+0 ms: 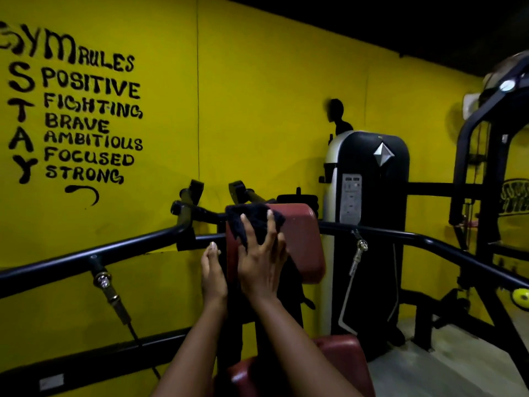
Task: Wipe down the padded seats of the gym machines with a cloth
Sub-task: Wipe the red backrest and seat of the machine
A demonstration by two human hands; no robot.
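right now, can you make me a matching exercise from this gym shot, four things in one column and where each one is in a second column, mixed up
Things
1. black cloth
2. left hand
3. red seat pad
4. weight stack cover

Places
A. at the bottom of the view, beside the forearms
B. under the right hand, pressed on the red back pad
C. flat against the back pad's left edge
D. behind and to the right of the back pad, by the yellow wall

Pairs: 1-B, 2-C, 3-A, 4-D
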